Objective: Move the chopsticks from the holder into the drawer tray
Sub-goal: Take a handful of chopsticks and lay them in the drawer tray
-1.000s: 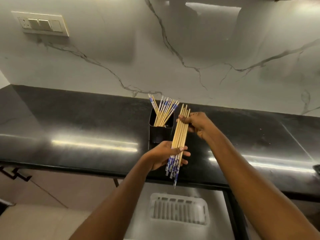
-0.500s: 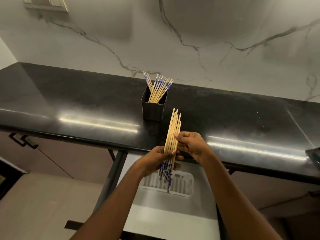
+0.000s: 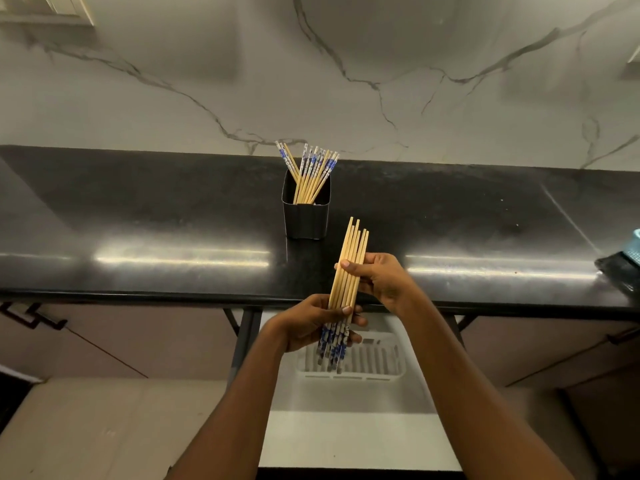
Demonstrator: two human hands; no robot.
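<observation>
Bundle of chopsticks (image 3: 347,268) drawn back from beside holder (image 3: 305,218) to front edge of counter (image 3: 166,223), now partly over drawer tray (image 3: 382,363). Judged ready for lowering. Gripped low by left hand (image 3: 310,325), pinched midway by right hand (image 3: 379,282). Pale wood, blue-patterned ends downward. Further chopsticks (image 3: 311,173) left in holder.

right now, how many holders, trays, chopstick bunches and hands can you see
holder: 1
tray: 1
chopstick bunches: 2, standing bunch and held bunch
hands: 2, left hand and right hand
total: 6
</observation>
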